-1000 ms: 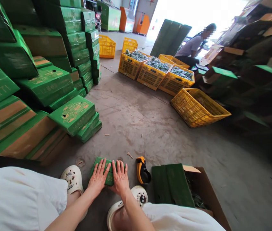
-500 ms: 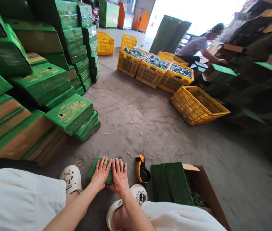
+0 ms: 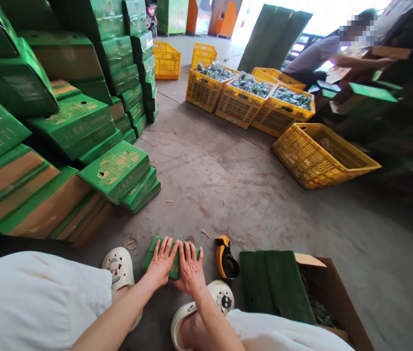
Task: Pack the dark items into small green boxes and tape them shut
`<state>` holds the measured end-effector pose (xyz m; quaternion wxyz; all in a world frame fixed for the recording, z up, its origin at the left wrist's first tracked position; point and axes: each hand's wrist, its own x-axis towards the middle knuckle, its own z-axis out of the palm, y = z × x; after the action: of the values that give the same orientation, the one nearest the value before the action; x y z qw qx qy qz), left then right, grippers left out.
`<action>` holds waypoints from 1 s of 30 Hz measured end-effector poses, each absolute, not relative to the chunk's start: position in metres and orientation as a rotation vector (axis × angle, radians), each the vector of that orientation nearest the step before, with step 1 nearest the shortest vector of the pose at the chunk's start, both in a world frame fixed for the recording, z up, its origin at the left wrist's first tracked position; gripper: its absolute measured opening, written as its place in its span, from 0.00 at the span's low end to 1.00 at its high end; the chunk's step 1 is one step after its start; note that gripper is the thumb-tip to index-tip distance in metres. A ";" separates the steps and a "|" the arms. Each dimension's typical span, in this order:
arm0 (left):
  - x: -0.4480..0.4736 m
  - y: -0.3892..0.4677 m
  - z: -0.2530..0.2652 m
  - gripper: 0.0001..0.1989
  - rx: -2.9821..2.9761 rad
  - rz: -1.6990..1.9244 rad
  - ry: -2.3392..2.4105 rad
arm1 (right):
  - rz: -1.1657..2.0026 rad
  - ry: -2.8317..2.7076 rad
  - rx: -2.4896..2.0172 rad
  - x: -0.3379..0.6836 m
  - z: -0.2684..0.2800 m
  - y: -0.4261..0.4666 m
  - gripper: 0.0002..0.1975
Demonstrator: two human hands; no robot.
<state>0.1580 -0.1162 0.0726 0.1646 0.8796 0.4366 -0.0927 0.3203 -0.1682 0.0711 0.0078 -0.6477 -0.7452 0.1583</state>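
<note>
A small green carton (image 3: 174, 273) lies on the floor between my feet, partly covered by both hands. My left hand (image 3: 161, 261) rests flat on its top with the fingers stretched out. Beside it, almost touching, my right hand (image 3: 191, 267) presses on the same top, fingers extended and the thumb low near the carton's near side. To the right of the carton lies an orange and black tape dispenser (image 3: 226, 258). Farther right stands an open green box (image 3: 277, 282) with its flaps raised and dark, shiny packets inside.
Stacked green cartons (image 3: 119, 168) fill the left side. Yellow crates (image 3: 241, 102) of small wrapped packets stand ahead, with a tilted yellow crate (image 3: 312, 161) nearer. A person (image 3: 319, 56) crouches at the back right among more boxes. My white clogs (image 3: 121, 265) flank the carton.
The view has shifted slightly, so the scene sits farther right in it. Both hands stay flat on the carton. The crouching person's arm has risen toward a cardboard flap.
</note>
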 end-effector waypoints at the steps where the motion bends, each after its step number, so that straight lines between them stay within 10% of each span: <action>1: 0.158 -0.116 0.074 0.60 2.502 -0.271 1.240 | 0.498 -2.327 -2.016 0.321 0.072 -0.168 0.60; 19: 0.161 -0.120 0.076 0.58 2.510 -0.277 1.248 | 0.567 -1.194 -2.282 0.320 0.054 -0.160 0.26; 30: 0.156 -0.116 0.074 0.61 2.547 -0.238 1.130 | 0.326 -0.675 -2.629 0.393 0.048 -0.162 0.43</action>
<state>0.1562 -0.1161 0.0744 0.1718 0.8972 0.3981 -0.0839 0.3927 -0.1616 0.0477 0.2024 -0.9418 -0.2416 0.1169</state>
